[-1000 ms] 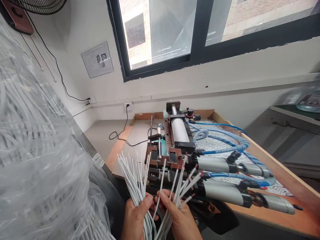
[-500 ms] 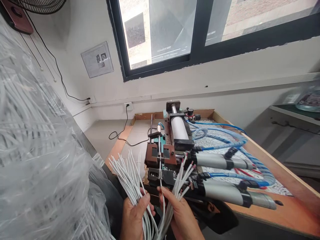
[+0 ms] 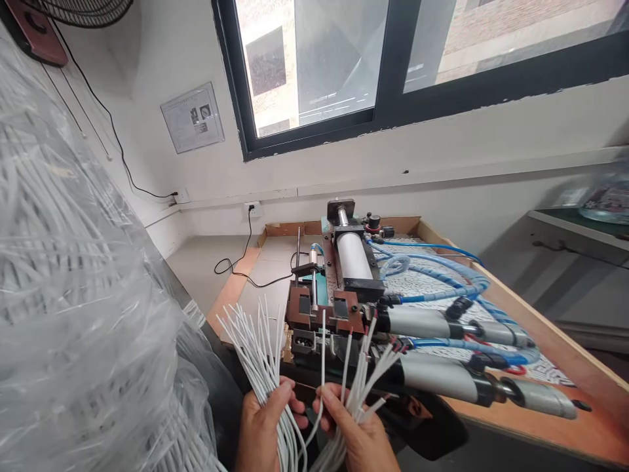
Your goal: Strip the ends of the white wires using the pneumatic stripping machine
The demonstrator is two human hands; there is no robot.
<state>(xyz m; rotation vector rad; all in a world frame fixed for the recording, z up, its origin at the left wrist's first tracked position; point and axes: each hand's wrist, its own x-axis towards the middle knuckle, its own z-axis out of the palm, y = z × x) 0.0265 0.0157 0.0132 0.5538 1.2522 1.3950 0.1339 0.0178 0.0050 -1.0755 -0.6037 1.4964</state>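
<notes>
My left hand [image 3: 269, 419] is closed round a bundle of white cables [image 3: 255, 360], their ends fanned out upward. In my right hand [image 3: 351, 419] is a second bundle of white cables [image 3: 363, 373], some with reddish tips. Between my right thumb and forefinger stands a single white cable [image 3: 323, 354], upright in front of the pneumatic machine [image 3: 307, 308]. Its tip shows before the brown jaw blocks, which stand apart. The lower ends of both bundles run out of the bottom of the view.
Clear plastic-wrapped white cables [image 3: 98, 295] pile up at the left. Silver air cylinders [image 3: 442, 377] and blue hoses [image 3: 452, 282] lie to the right inside a wooden-edged tray [image 3: 555, 334]. A black power cord [image 3: 255, 282] crosses the bench behind.
My right hand has drawn the single cable down and slightly right, away from the jaws. The jaws have parted and the cylinder rods at the right have extended.
</notes>
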